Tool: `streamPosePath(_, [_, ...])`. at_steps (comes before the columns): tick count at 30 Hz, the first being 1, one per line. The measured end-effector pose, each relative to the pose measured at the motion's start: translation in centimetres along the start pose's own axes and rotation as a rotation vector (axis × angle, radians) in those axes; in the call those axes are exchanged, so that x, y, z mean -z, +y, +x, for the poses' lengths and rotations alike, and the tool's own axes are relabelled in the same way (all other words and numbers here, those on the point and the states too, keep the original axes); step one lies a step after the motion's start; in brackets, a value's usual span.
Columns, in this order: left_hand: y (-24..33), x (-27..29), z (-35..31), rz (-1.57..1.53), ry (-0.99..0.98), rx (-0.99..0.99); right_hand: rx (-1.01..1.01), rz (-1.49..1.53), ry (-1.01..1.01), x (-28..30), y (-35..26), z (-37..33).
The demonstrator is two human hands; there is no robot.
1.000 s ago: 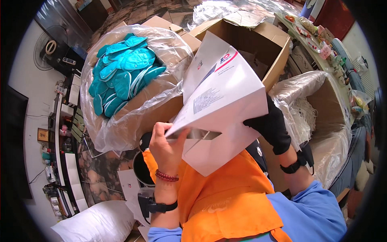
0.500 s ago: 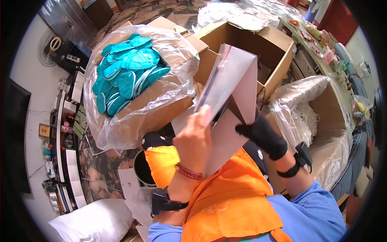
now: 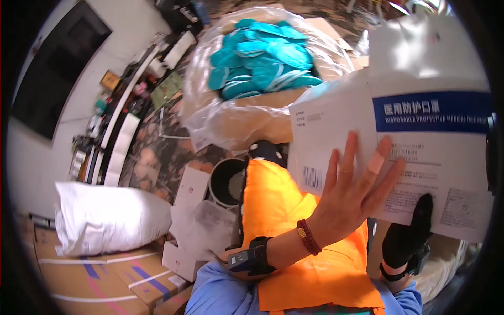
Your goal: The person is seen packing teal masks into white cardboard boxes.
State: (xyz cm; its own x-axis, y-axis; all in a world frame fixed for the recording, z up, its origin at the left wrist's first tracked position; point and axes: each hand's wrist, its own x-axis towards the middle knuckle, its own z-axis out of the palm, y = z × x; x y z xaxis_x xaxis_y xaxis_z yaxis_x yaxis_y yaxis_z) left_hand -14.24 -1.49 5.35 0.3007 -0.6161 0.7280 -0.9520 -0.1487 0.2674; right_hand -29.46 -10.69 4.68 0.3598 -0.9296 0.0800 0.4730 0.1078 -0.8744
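A white printed cardboard carton (image 3: 336, 139) with a dark blue band is held up on the right, its printed panels facing me. Two panels meet at a crease, and flaps stand up at the top. My left hand (image 3: 357, 184), bare with a plaster on one finger, lies against the panels near the crease with its fingers spread. At the carton's lower edge my right hand (image 3: 412, 236), in a black glove, grips the cardboard with the thumb on the front. The fingers behind the carton are hidden.
Behind stands a plastic-lined box (image 3: 231, 123) heaped with teal oval, mask-like pieces (image 3: 262, 55). A dark round bin (image 3: 212, 181) is by my knee. On the left, a white sack (image 3: 113, 218) rests on strapped cartons (image 3: 89, 278), near folded white cardboard (image 3: 189, 191).
The carton has turned from nearly edge-on to broad printed panels and moved right. My left hand has gone from gripping it to fingers spread on its face. My view has swung left.
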Motion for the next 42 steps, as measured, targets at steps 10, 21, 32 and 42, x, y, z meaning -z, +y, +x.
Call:
streamPosePath(10, [-5.5, 10.2, -6.9, -0.568, 0.016, 0.534, -0.221, -0.118, -0.588, -23.7, 5.3, 2.0])
streamPosePath(21, [-25.6, 16.7, -20.1, -0.827, 1.400, 1.141, -0.826, -0.072, -1.413, -27.5, 19.7, -3.3])
streamPosePath(32, [-41.3, 11.6, -32.9, -0.759, 1.674, 1.483, -0.941, -0.666, -0.913, -11.7, 15.7, 3.0])
streamPosePath(42, [-51.0, 6.0, -33.6, -1.211, 1.168, 1.644, -0.895, -0.882, -0.694, -4.8, 13.7, 3.5])
